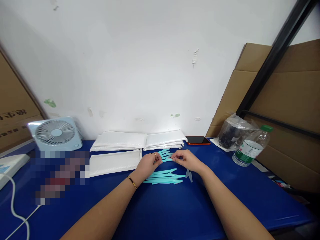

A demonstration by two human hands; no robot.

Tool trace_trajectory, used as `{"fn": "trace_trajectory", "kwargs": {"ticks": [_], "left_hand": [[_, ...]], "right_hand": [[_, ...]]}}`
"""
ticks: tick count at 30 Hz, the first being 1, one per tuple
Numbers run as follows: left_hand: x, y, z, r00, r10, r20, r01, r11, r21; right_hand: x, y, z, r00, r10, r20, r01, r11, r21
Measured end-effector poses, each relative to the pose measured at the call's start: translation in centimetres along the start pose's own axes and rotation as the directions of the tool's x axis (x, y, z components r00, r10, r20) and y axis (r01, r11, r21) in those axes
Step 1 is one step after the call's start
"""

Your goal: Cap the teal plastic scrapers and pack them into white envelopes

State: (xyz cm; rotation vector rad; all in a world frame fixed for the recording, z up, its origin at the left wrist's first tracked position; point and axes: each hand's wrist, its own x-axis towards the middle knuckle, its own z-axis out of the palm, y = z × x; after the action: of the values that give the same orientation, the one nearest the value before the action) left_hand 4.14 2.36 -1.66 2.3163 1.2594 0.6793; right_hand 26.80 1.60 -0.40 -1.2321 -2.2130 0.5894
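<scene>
Several slim turquoise eyebrow razors lie in two groups on the blue table. Between my hands, one eyebrow razor [167,160] is stretched crosswise. My left hand [150,164], a ring and a dark-and-gold bracelet on it, pinches the left end. At the other end, the fingertips of my right hand [184,159] are closed on the razor's tip. Behind it is a fanned row of razors [164,152]. Closer to me lies a second group of razors [163,176], partly covered by my left hand. Two small translucent caps [189,175] rest to its right.
White padded mailers [120,140] are stacked against the wall, beside a phone [198,140]. At left stand a light-blue fan [57,133] and a white cable [12,196]. A water bottle [251,148] and a bagged dark item [228,133] are at right on the blue table [170,213].
</scene>
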Motion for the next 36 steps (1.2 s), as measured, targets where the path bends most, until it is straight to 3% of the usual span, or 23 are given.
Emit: {"fn": "trace_trajectory", "kwargs": {"ticks": [4, 8, 10, 16, 21, 25, 36], "left_hand": [[-0.2, 0.0, -0.5, 0.998, 0.031, -0.046, -0.027, 0.996, 0.084], [-0.7, 0.1, -1.3, 0.974, 0.110, 0.197, -0.118, 0.993, 0.031], [-0.7, 0.0, -1.3, 0.957, 0.135, 0.258, -0.149, 0.988, 0.035], [-0.4, 0.0, -1.0, 0.967, 0.177, 0.183, -0.211, 0.958, 0.192], [-0.4, 0.2, -1.2, 0.961, 0.197, 0.197, -0.245, 0.933, 0.263], [-0.4, 0.5, -1.2, 0.959, 0.216, 0.184, -0.268, 0.904, 0.333], [-0.2, -0.1, -1.1, 0.949, 0.262, 0.174, -0.307, 0.890, 0.337]], "right_hand": [[-0.4, 1.5, -1.8, 0.994, 0.058, -0.089, -0.069, 0.989, -0.131], [-1.1, 2.9, -3.1, 0.989, 0.135, -0.053, -0.143, 0.968, -0.205], [-1.1, 3.3, -2.9, 0.988, 0.155, 0.001, -0.152, 0.967, -0.205], [-0.7, 3.1, -1.6, 0.995, 0.099, 0.029, -0.090, 0.968, -0.235], [-1.0, 2.3, -1.6, 0.990, 0.054, 0.129, -0.044, 0.996, -0.079], [-1.1, 1.9, -1.6, 0.980, 0.080, 0.184, -0.078, 0.997, -0.018], [-0.5, 1.2, -0.7, 0.989, -0.012, 0.149, 0.025, 0.996, -0.085]]}}
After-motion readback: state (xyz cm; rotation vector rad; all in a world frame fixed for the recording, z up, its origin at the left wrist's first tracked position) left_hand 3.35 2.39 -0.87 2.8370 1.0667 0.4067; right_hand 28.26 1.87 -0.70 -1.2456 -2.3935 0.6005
